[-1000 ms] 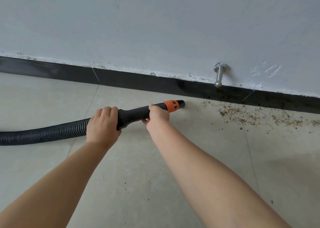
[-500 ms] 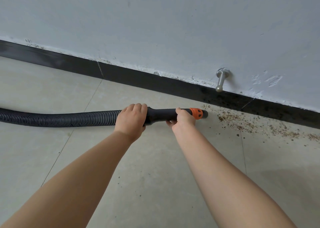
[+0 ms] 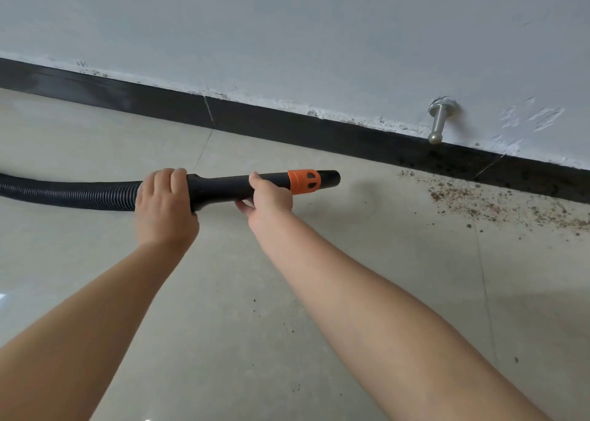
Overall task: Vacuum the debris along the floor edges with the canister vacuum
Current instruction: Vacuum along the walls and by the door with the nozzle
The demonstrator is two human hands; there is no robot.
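Left hand (image 3: 164, 206) and right hand (image 3: 269, 198): each grip closed round black plastic vacuum nozzle, orange collar (image 3: 223, 187). Brown crumb debris (image 3: 498, 203): on beige floor tile (image 3: 223, 293), 3 o'clock of the nozzle, against black skirting (image 3: 319, 130).

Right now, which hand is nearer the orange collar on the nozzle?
The right hand: it grips the black nozzle tube right behind the orange collar. The left hand holds further back, where the ribbed hose joins.
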